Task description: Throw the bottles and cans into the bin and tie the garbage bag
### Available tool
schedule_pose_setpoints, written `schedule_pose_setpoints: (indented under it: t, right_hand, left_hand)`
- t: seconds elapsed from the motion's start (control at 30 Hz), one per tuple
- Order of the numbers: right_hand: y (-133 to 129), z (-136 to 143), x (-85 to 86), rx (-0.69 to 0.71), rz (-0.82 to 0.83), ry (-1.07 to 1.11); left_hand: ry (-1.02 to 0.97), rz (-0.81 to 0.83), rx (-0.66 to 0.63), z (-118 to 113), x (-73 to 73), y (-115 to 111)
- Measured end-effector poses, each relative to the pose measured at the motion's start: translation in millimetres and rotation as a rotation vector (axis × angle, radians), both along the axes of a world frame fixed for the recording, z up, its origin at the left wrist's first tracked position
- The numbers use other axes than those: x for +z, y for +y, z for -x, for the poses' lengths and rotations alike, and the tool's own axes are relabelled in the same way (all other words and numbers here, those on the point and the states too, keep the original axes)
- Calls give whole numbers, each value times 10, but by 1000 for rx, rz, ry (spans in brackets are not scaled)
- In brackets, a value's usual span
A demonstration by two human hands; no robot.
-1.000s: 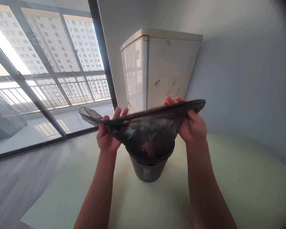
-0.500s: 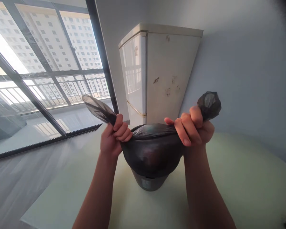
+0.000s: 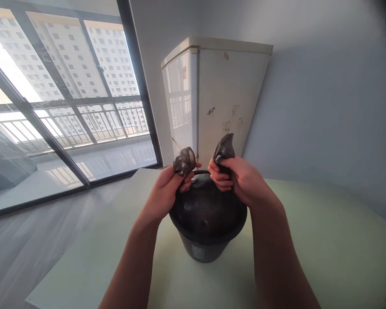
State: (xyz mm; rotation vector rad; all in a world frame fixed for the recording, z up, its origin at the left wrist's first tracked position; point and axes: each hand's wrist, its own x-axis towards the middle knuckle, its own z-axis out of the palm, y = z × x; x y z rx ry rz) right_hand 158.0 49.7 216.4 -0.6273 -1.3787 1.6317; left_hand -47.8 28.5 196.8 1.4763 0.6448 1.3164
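Note:
A black trash can (image 3: 204, 253) stands upright on the pale green tabletop, lined with a black garbage bag (image 3: 209, 214) that bulges over its mouth. My left hand (image 3: 167, 186) is closed around one gathered end of the bag, with a crumpled tuft poking out above the thumb. Close by on the right, my right hand (image 3: 241, 178) grips another twisted end, whose tip points upward. Both hands are above the far part of the can's rim, a small gap between them. What is inside the bag is hidden.
The pale green tabletop (image 3: 309, 240) spreads beneath the can. Behind it stands a white refrigerator (image 3: 231, 90) with dark stains, near a bluish wall (image 3: 324, 107). At left, a sliding glass door (image 3: 67, 111) faces a railed balcony, beside grey wooden flooring (image 3: 16, 257).
Both hands have come inward from the sides of the can toward each other, carrying the bag's gathered ends with them. The stretched bag over the top now looks slacker.

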Motion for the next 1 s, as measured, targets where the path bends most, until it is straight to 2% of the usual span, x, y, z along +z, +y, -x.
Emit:
schedule_pose_setpoints:
  t: [0.13, 0.27, 0.47, 0.57, 0.73, 1.0]
  right_hand:
    - [-32, 56, -24, -54, -46, -123]
    - [-50, 87, -58, -15, -38, -146]
    - [-24, 92, -89, -42, 30, -175]
    - [-12, 91, -73, -21, 13, -171]
    - [-16, 100, -50, -9, 14, -185]
    - [-33, 101, -74, -42, -18, -217]
  left_hand:
    - [-47, -89, 30, -32, 11, -66]
    - [-76, 17, -33, -26, 11, -99]
    - [-125, 64, -93, -36, 43, -69]
    - [-79, 40, -17, -49, 51, -77]
    - [136, -80, 91, -63, 73, -127]
    - [67, -59, 205, -60, 75, -67]
